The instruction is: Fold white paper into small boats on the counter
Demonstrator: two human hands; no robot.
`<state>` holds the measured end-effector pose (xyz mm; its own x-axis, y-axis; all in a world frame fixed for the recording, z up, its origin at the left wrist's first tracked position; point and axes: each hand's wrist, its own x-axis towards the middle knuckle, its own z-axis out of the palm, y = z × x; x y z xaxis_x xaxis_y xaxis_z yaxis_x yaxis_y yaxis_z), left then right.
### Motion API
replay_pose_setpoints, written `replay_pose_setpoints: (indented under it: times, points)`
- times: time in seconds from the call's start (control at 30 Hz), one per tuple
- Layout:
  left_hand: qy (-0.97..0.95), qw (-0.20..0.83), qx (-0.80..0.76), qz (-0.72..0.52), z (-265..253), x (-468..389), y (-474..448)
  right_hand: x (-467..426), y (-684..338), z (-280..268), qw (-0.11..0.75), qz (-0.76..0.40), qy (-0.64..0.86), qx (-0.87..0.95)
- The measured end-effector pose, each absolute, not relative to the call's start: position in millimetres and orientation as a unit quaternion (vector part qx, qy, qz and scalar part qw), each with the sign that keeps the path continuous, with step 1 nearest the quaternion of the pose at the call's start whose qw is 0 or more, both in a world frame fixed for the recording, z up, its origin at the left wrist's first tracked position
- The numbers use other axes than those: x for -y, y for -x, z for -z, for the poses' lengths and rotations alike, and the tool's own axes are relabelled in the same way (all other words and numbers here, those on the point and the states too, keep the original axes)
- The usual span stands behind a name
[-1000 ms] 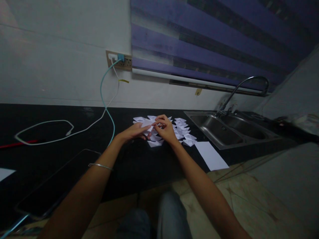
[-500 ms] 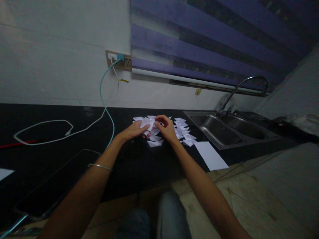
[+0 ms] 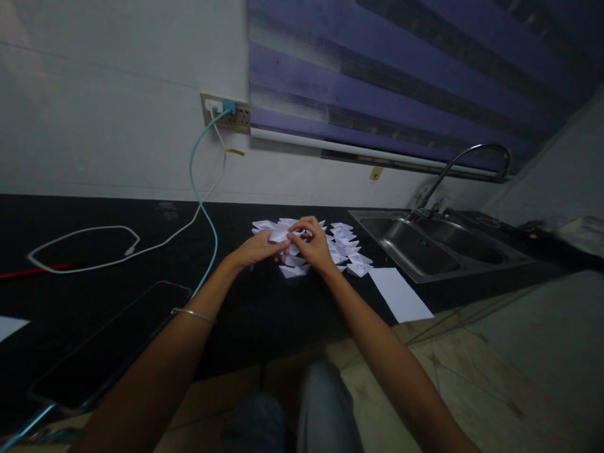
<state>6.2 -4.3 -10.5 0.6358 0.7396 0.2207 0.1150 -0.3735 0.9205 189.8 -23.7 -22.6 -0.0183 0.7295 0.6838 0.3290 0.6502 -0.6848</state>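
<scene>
- Left forearm: bare, reaches up and inward from the lower left edge of view.
- Right forearm: bare, slants up and inward from the lower right.
- Left hand: turned toward the right hand; thumb extended on top, fingers curled beneath, in a gripping pose.
- Right hand: back uppermost, fingers arched leftward; thumb and index finger close together in a pinch.
- Hands: nearly level, close together at mid-view, left thumb tip just beside the right fingertips.
- Legs: two, side by side, low between the forearms, blurred.
</scene>
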Motion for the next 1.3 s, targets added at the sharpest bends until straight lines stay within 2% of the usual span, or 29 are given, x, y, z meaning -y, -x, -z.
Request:
replay_pose_setpoints:
  times: [0.27, 0.43, 0.6, 0.87, 1.07, 1.3]
  points:
    - [-0.801, 0.421, -0.26, -0.337, 12.1, 0.2, -5.3, 23.0, -187.2, 22.3, 0.604, -0.193, 0.375, 0.676]
    - [-0.809, 0.411, -0.246, -0.341, 12.5, -3.1, -3.9, 20.6, -185.3, 22.8, 0.623, -0.277, 0.366, 0.634]
    - [-0.826, 0.401, -0.217, -0.332, 7.9, -1.2, -1.4, 24.1, -188.1, 20.8, 0.551, -0.344, 0.367, 0.665]
    - [-0.836, 0.381, -0.229, -0.323, 5.5, 0.1, 0.1, 20.1, -194.6, 23.8, 0.554, -0.282, 0.369, 0.691]
    - [-0.806, 0.431, -0.253, -0.316, 5.9, 1.7, -0.7, 15.8, -194.5, 28.6, 0.564, -0.265, 0.378, 0.685]
    - [-0.777, 0.511, -0.208, -0.302, -1.4, 7.3, 1.4, 17.6, -194.8, 26.0, 0.581, -0.274, 0.375, 0.669]
